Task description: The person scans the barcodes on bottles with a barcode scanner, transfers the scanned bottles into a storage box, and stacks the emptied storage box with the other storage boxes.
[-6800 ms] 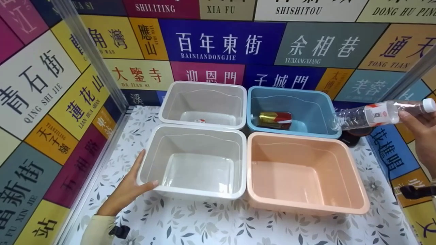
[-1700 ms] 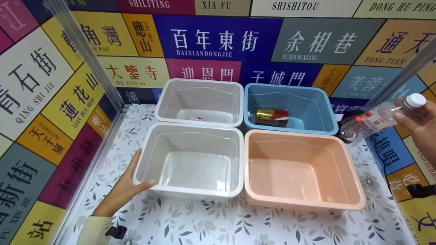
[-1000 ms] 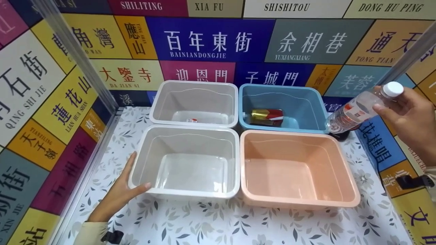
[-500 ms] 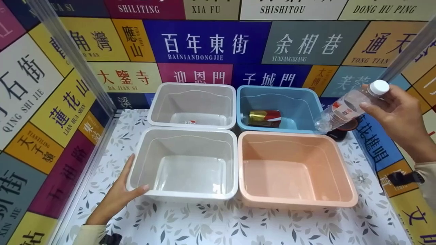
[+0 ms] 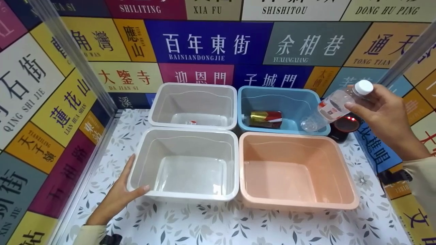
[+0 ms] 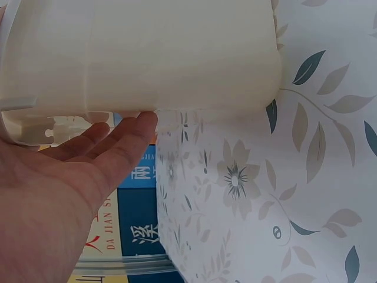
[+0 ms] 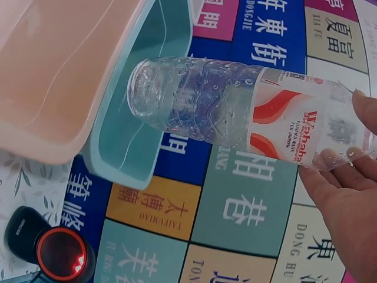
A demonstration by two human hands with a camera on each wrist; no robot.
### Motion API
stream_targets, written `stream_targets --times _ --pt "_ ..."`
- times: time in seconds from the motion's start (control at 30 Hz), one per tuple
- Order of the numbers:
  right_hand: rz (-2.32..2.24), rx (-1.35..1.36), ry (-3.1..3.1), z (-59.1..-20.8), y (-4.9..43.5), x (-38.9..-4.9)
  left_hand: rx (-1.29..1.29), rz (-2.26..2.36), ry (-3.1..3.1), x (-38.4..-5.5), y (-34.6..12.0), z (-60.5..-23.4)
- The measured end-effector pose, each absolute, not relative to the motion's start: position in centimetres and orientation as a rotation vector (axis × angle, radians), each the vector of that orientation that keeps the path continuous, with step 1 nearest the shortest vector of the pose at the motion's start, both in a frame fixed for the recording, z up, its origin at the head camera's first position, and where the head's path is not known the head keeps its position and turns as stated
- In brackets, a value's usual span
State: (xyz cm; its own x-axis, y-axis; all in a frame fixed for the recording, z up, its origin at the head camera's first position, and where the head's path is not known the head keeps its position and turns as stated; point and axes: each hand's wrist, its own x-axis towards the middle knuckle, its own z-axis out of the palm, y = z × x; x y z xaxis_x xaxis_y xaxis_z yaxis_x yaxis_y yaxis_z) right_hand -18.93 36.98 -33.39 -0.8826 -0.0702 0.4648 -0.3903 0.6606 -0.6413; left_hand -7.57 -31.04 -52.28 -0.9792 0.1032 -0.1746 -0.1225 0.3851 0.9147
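A clear plastic water bottle (image 5: pixel 335 105) with a white cap and a red-and-white label is tilted, base down to the left, over the right end of the blue bin (image 5: pixel 289 89). My right hand (image 5: pixel 383 112) grips it near the cap; the right wrist view shows the thumb and fingers on either side. A gold-and-red can (image 5: pixel 265 119) lies in the blue bin. My left hand (image 5: pixel 115 195) touches the front-left corner of the near white bin (image 5: pixel 190 194), thumb on its rim. In the left wrist view, straight fingers (image 6: pixel 132 132) lie against the bin's outer wall.
A black device (image 5: pixel 342 127) with a round red-lit face stands right of the blue bin. A peach bin (image 5: pixel 299 200) sits at the near right. The rear grey-white bin (image 5: pixel 197 86) holds a small red-and-white item (image 5: pixel 190 122). Printed panels enclose the table.
My right hand has carried the bottle left, from in front of the black device to over the blue bin. The left hand has stayed at the white bin's corner. The head view shifted slightly.
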Motion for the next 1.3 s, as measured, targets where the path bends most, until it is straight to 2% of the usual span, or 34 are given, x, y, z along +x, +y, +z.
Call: stream_targets --times 0.5,1.3 --pt "1.211 0.451 -2.433 -32.9 34.8 -19.5 0.004 1.621 2.433 -8.1 -30.8 -52.4" --pt "1.347 0.534 -2.359 -34.3 30.8 -21.7 0.010 1.631 2.451 -7.7 -31.2 -52.4"
